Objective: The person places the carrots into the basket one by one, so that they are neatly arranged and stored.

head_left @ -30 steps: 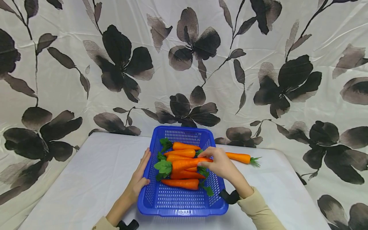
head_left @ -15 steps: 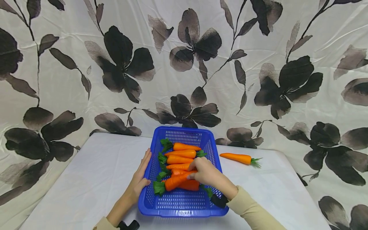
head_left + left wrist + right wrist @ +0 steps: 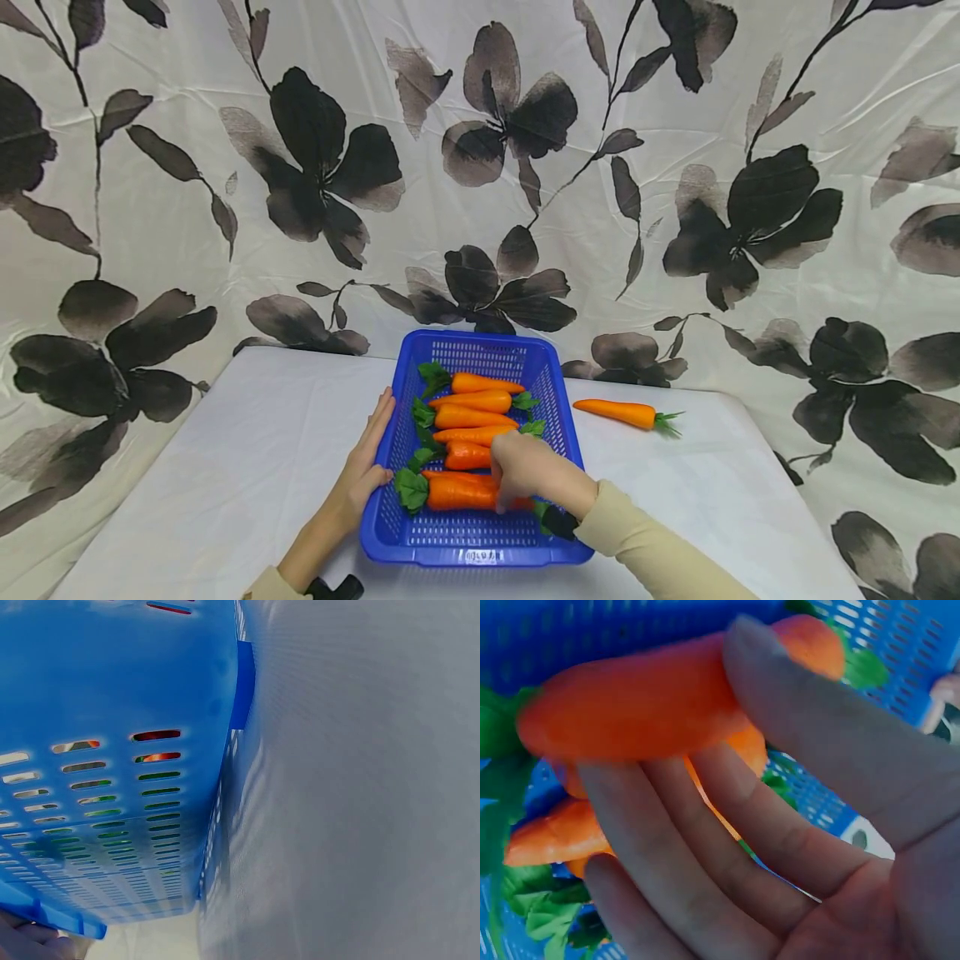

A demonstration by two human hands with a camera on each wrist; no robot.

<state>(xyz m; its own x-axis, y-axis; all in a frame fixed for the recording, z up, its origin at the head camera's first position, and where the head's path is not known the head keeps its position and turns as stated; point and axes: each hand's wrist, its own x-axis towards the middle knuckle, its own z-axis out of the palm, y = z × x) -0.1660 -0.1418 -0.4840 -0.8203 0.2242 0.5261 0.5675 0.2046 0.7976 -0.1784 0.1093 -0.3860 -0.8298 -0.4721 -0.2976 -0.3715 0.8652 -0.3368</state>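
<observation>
A blue perforated plastic basket (image 3: 480, 556) holds several orange carrots with green tops, laid crosswise in a row. My right hand (image 3: 525, 475) reaches into its near half and grips a carrot (image 3: 453, 493), leafy end to the left. In the right wrist view, thumb (image 3: 780, 690) and fingers (image 3: 682, 832) pinch that carrot (image 3: 630, 709) from opposite sides. It lies over another carrot nearest the front, mostly hidden. My left hand (image 3: 356, 475) rests with straight fingers against the left side of the basket. The left wrist view shows the basket's slotted wall (image 3: 112, 712) up close.
A single carrot (image 3: 618, 412) lies on the white table (image 3: 660, 500) to the right of the basket. A floral cloth (image 3: 495, 167) hangs behind the table's far edge.
My right hand has carried the gripped carrot from the middle of the row toward the basket's front, lowering it and turning it straight crosswise. My left hand has stayed put.
</observation>
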